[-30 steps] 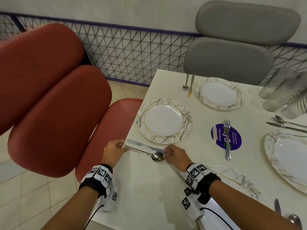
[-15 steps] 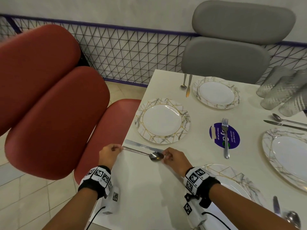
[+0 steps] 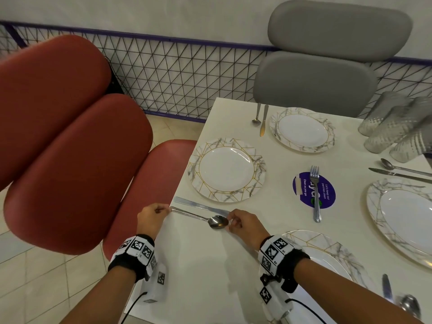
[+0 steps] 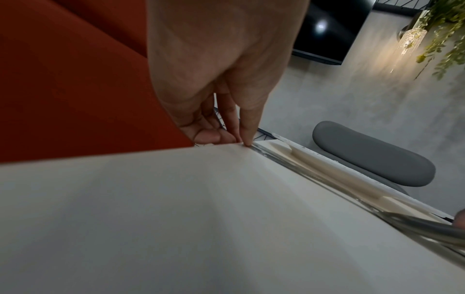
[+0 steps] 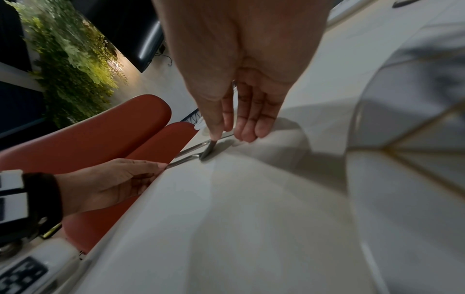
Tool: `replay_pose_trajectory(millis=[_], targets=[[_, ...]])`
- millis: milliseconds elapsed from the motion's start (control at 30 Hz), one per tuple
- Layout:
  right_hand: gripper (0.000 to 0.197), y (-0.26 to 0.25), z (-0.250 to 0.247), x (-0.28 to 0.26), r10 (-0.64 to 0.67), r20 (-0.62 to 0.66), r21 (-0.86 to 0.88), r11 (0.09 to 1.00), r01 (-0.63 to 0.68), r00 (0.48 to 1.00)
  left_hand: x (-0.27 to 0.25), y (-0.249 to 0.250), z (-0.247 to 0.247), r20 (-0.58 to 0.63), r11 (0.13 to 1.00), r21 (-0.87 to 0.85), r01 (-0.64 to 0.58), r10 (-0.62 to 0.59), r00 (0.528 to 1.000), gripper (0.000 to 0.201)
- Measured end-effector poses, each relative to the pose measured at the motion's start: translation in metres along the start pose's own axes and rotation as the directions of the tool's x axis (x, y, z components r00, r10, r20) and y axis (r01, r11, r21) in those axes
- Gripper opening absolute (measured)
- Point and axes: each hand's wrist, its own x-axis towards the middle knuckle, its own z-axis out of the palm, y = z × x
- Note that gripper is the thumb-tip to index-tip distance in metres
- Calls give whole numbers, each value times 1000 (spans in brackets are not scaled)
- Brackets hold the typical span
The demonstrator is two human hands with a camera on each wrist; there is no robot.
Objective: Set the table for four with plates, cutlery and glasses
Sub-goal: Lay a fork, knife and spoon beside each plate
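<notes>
- Left hand (image 3: 151, 220) pinches the spoon (image 3: 201, 218) handle tip at the desk (image 3: 201, 265) edge.
- Right hand (image 3: 245, 226) fingertips touch the spoon's bowl, thumb pressing its rim.
- Knife (image 3: 198, 206) lies just beyond, beside the marbled plate (image 3: 226, 170).

A round purple sticker (image 3: 314, 190) on the white table (image 3: 210, 265), well to the right of and beyond the spoon (image 3: 205, 218) pinched between the two hands, carries white print: "Clean as you go" along one side and what looks like "Let's keep our pantries clean" along the other. Its large central letters are half hidden under a fork (image 3: 315, 192) and cannot be read. The wristbands (image 3: 277, 250) just behind the hands bear black-and-white square code markers with tiny characters, too small to make out.
</notes>
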Motion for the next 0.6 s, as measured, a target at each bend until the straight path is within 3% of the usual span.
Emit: replay_pose_trajectory(millis=[267, 400, 533, 600], targets=[[15, 0, -19, -2, -11, -13, 14, 1000, 11, 1000, -3, 7, -4, -74, 1000, -15, -12, 11, 997, 20], [16, 14, -70, 9, -16, -195, -116, 993, -7, 981, -3, 25, -3, -120, 992, -42, -123, 117, 986, 18], [13, 49, -138, 21, 63, -425, -227, 958, -174, 903, -10, 60, 12, -84, 969, -88, -229, 222, 971, 18], [26, 65, -163, 23, 182, -501, -256, 903, -346, 846, -17, 78, 24, -33, 949, -140, -282, 280, 959, 17]])
